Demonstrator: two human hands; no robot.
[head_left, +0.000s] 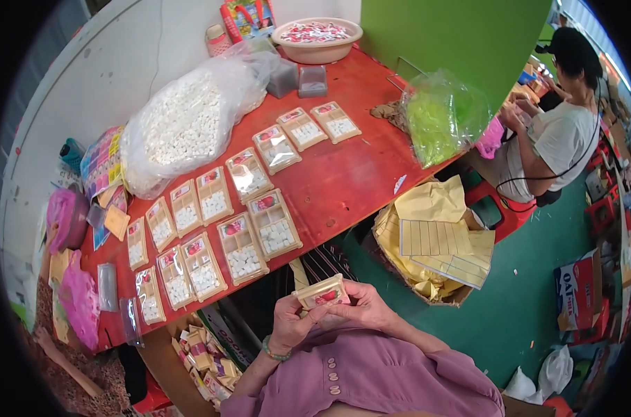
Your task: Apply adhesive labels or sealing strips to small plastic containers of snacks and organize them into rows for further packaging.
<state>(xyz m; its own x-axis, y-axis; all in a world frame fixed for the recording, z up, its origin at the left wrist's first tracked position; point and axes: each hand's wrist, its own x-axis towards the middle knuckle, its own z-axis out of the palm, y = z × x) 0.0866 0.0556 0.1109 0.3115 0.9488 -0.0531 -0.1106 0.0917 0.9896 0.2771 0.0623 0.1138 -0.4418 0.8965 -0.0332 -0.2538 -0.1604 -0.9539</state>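
Note:
Close in front of my body, at the table's front edge, both hands hold a small cream plastic box with a strawberry picture on its side. My left hand has its fingers closed round the left end, thumb along the lower edge. My right hand grips the other end. What the box contains is hidden. Similar cream compartment trays stand in slanting rows on the red table. White pellets fill part of most of them, with strawberry pictures in smaller compartments. Some have clear film or lids over them.
Behind the trays lies a big clear bag of white pellets, near a basin of small wrapped packets. A carton with yellow paper stands right of the table; another carton holds finished-looking boxes. Co-workers sit at right and left.

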